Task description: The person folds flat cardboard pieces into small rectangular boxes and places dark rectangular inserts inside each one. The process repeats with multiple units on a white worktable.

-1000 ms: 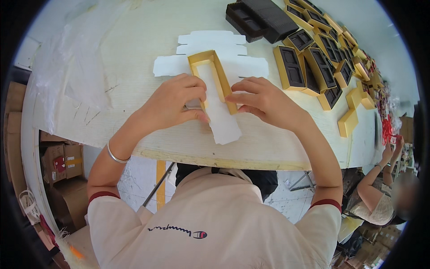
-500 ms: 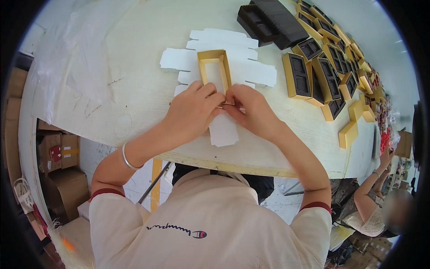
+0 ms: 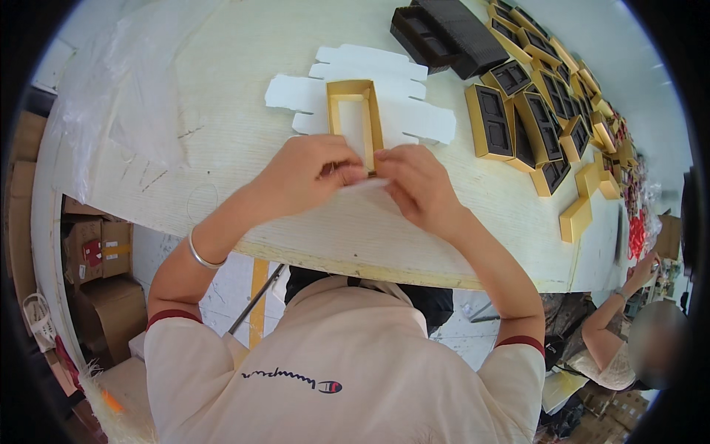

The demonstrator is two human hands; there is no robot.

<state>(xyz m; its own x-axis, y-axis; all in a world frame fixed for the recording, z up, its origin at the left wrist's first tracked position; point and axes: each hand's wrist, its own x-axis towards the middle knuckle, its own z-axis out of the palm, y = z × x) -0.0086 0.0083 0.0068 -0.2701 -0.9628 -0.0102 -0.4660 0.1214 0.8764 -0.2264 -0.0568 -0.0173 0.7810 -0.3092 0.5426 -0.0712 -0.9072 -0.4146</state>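
A part-folded cardboard box [image 3: 376,122] with gold walls stands on top of flat white cardboard blanks [image 3: 421,118]. Both my hands are at the box's near end. My left hand [image 3: 310,174] is closed with its fingertips on the near left corner. My right hand [image 3: 421,181] pinches the near right corner between thumb and fingers. Between them the box's white end flap [image 3: 364,185] is tilted up and shows as a blurred thin edge. The fingertips partly hide that end wall.
Stacked black plastic trays [image 3: 462,41] lie at the far middle. To the right are many gold boxes [image 3: 488,126] with black inserts. Clear plastic film [image 3: 118,103] covers the table's left part. A co-worker's arm [image 3: 606,325] shows at right; cartons [image 3: 111,311] sit below left.
The near end flap, which lay flat toward me, is now lifted between my hands. My left hand has moved slightly left and turned; my right hand stays at the near right corner.
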